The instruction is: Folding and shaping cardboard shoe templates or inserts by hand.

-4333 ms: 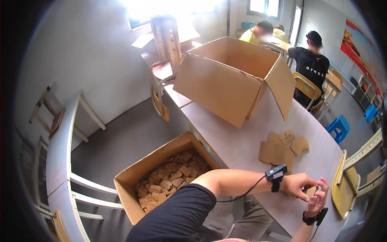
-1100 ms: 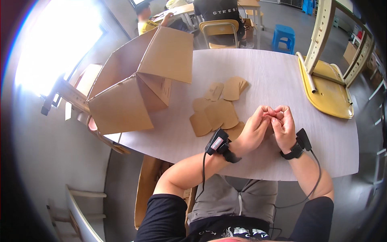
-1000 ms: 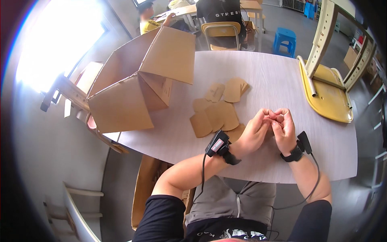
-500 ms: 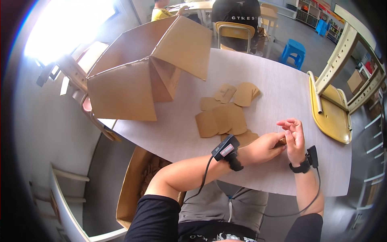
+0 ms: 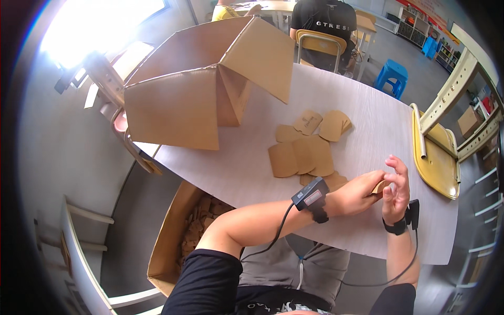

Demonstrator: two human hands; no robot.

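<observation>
At the right of the frame, over the pale, grain-streaked worktop [image 5: 236, 163], the left hand [image 5: 361, 193] pinches a small cardboard piece [image 5: 380, 186], seemingly to steady it; the right hand [image 5: 397, 191], its grip loose and wide, is just beside, contact unclear. Flat, round-edged card pieces [image 5: 303, 155] overlap near centre, perhaps for easy reach; a stiff-flapped carton [image 5: 170, 115] gapes at upper left.

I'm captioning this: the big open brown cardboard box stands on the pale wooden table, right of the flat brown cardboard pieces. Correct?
The side is wrong: the head view shows the big box on the table, left of the flat pieces.
</observation>
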